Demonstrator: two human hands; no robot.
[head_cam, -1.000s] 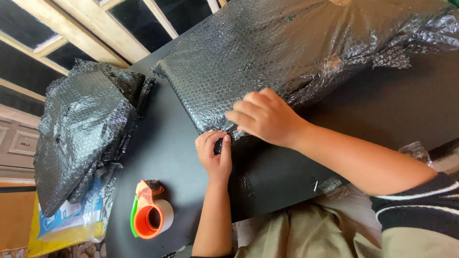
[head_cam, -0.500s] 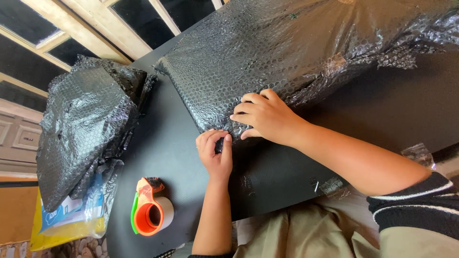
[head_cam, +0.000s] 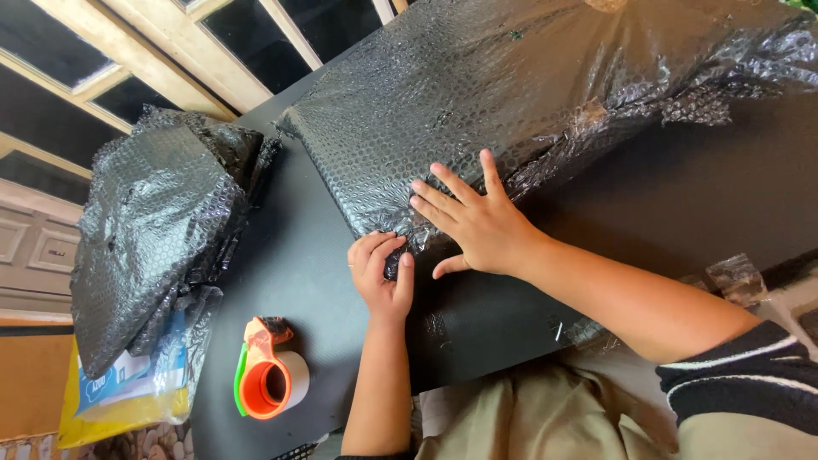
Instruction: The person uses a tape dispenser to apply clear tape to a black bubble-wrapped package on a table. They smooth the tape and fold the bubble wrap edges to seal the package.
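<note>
Right now the left hand [head_cam: 381,271] has its grip pinched shut on the near corner of the wrapped parcel [head_cam: 511,94], with the curled fingers [head_cam: 372,250] and the thumb squeezing a fold of the black bubble wrap together. Just beside it, the right hand [head_cam: 477,223] lies flat and open on the same parcel, fingers spread across the wrap and the thumb pointing toward the left hand; it presses down and holds nothing. The parcel is large, flat and fully covered in black bubble wrap, and it stretches from the two hands toward the far edge of the dark surface [head_cam: 682,196]. A tape dispenser [head_cam: 266,382] in orange with a green edge sits near the front left corner of the surface, well apart from the hands. Beyond the left edge lies a loose heap of bubble wrap [head_cam: 153,230].
</note>
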